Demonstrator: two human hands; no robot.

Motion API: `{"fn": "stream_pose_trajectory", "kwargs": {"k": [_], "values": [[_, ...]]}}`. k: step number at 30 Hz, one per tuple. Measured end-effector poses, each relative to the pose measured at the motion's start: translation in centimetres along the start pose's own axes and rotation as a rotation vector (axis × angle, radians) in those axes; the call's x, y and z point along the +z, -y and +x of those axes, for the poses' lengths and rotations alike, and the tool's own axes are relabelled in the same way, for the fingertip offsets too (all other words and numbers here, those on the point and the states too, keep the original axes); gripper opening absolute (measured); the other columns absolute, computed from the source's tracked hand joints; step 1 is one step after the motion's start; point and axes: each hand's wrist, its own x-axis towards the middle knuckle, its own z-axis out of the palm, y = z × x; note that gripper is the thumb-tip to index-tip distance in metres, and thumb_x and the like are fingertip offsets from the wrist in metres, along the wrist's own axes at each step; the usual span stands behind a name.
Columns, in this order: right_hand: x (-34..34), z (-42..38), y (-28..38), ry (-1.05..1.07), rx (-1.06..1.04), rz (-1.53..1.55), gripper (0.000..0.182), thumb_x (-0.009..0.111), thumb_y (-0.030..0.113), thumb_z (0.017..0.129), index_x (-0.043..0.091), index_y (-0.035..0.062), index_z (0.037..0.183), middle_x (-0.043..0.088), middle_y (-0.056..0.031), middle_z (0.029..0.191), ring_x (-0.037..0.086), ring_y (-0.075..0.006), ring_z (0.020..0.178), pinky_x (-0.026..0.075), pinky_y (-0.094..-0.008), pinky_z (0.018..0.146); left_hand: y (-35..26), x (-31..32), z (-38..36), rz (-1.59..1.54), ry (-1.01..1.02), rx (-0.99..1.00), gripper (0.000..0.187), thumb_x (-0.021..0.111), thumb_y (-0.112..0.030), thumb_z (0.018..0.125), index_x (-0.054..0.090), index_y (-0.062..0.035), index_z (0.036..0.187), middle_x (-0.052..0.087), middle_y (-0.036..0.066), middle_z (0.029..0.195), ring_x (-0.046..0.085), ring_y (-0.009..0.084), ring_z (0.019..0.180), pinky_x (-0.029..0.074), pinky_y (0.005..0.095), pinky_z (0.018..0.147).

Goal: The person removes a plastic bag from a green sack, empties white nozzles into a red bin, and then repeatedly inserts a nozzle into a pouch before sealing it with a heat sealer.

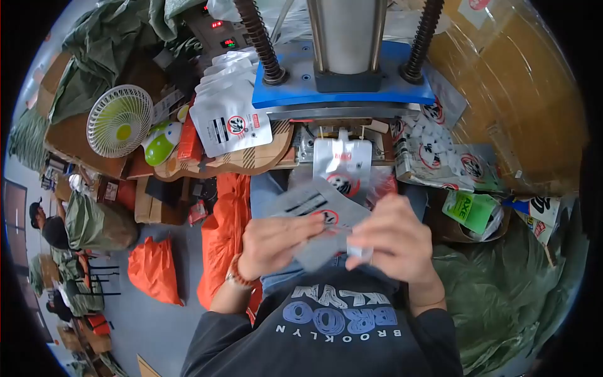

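Note:
A silver spout pouch [295, 202] with a black-and-red print is held tilted in front of my chest, slightly blurred. My left hand [273, 244] is closed on its near side, fingers lying across the print. At the pouch's right corner my right hand [397, 242] is closed, pinching a small whitish piece [358, 250] that looks like the spout; motion smears the fingers. Just beyond, another silver pouch [326, 154] stands spout up at the blue press [286, 94]. A fanned stack of silver pouches [217, 119] lies on the wooden board to the left.
Small white caps [433, 135] fill a pouch-lined box right of the press. A fan [120, 122] stands at left. Orange bags [157, 270] lie on the floor, and a large carton [509, 81] rises at right. Another person [53, 229] is far left.

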Motion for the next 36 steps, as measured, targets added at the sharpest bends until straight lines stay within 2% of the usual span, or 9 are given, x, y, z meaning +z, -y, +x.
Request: {"fn": "stream_pose_trajectory", "kwargs": {"k": [7, 17, 19, 21, 23, 26, 29, 33, 36], "values": [[-2.1, -1.9, -4.6, -0.291, 0.462, -0.136, 0.055, 0.076, 0.015, 0.074, 0.055, 0.0025, 0.123, 0.057, -0.0123, 0.123, 0.05, -0.026, 0.12, 0.036, -0.0365, 0.103, 8.4, 10.1, -1.2, -0.674, -0.22, -0.93, 0.023, 0.066, -0.018, 0.089, 0.071, 0.0035, 0.084, 0.067, 0.0, 0.072, 0.055, 0.0035, 0.059, 0.043, 0.0206, 0.051], [-4.3, -7.2, -13.8, 0.072, 0.904, -0.767, 0.034, 0.057, 0.025, 0.093, 0.059, -0.0022, 0.114, 0.061, -0.0183, 0.107, 0.058, -0.0326, 0.101, 0.041, -0.0378, 0.092, 10.4, 9.4, 4.4, -0.949, -0.371, -0.992, 0.019, 0.066, -0.012, 0.086, 0.068, 0.004, 0.096, 0.069, 0.006, 0.084, 0.063, 0.0096, 0.07, 0.049, 0.0226, 0.063], [-4.1, -7.9, -12.7, 0.062, 0.9, -0.655, 0.036, 0.058, 0.027, 0.093, 0.059, -0.0028, 0.113, 0.062, -0.0178, 0.107, 0.058, -0.032, 0.102, 0.042, -0.0377, 0.091, 12.1, 6.3, 4.6, -0.343, 0.235, -1.04, 0.027, 0.063, -0.021, 0.089, 0.068, 0.0021, 0.102, 0.069, 0.004, 0.086, 0.063, 0.0102, 0.072, 0.05, 0.0247, 0.064], [-5.2, -8.4, -12.4, 0.0, 0.69, -0.461, 0.038, 0.059, 0.029, 0.092, 0.059, -0.0031, 0.113, 0.062, -0.0182, 0.109, 0.059, -0.0328, 0.1, 0.043, -0.0375, 0.09, 16.1, 4.3, 2.6, -0.381, -0.226, -0.799, 0.051, 0.061, -0.041, 0.09, 0.061, -0.0006, 0.121, 0.067, 0.009, 0.11, 0.063, 0.0191, 0.099, 0.049, 0.0401, 0.085], [-5.4, -8.6, -12.5, 0.012, 0.737, -0.424, 0.036, 0.062, 0.024, 0.091, 0.059, -0.0022, 0.115, 0.061, -0.0153, 0.112, 0.06, -0.0275, 0.1, 0.044, -0.0345, 0.088, 17.9, 0.5, 2.1, 1.061, -0.17, -0.539, 0.077, 0.058, -0.058, 0.085, 0.045, -0.0026, 0.137, 0.047, 0.013, 0.14, 0.04, 0.0268, 0.133, 0.028, 0.0589, 0.105], [-4.2, -8.6, -12.8, -0.285, 0.539, -0.013, 0.031, 0.062, 0.007, 0.09, 0.057, -0.0023, 0.119, 0.06, -0.0082, 0.107, 0.059, -0.0173, 0.098, 0.047, -0.0307, 0.088, 19.7, -0.1, -3.7, 0.84, 0.23, -0.501, 0.092, 0.057, -0.064, 0.079, 0.03, -0.0064, 0.145, 0.024, 0.013, 0.154, 0.01, 0.0279, 0.146, 0.005, 0.0647, 0.11], [-3.0, -7.0, -9.6, -0.525, 0.567, 0.513, 0.033, 0.056, 0.004, 0.092, 0.052, -0.004, 0.124, 0.06, -0.0109, 0.107, 0.06, -0.02, 0.096, 0.046, -0.0339, 0.09, 17.8, 0.7, -7.7, 0.679, 0.063, -0.288, 0.043, 0.07, -0.021, 0.081, 0.062, -0.0098, 0.122, 0.06, 0.011, 0.125, 0.056, 0.0265, 0.119, 0.046, 0.038, 0.095], [-1.3, -2.9, -4.5, -0.421, 0.209, 0.435, 0.023, 0.057, 0.003, 0.09, 0.053, 0.0006, 0.113, 0.059, -0.0197, 0.115, 0.061, -0.0278, 0.102, 0.045, -0.0402, 0.093, 11.4, 1.0, -5.9, 0.381, -0.159, -0.567, 0.034, 0.062, 0.008, 0.071, 0.073, -0.0109, 0.098, 0.072, 0.009, 0.095, 0.07, 0.0218, 0.084, 0.054, 0.0293, 0.069], [0.3, -0.9, -3.5, -0.099, 0.006, -0.052, 0.025, 0.06, 0.0, 0.085, 0.051, 0.0054, 0.108, 0.062, -0.0169, 0.117, 0.059, -0.0331, 0.111, 0.04, -0.0464, 0.1, 6.8, 1.2, -3.0, 0.338, -0.257, -0.27, 0.044, 0.06, 0.017, 0.061, 0.072, -0.0067, 0.096, 0.072, 0.007, 0.096, 0.07, 0.0232, 0.089, 0.055, 0.0314, 0.071]]}}
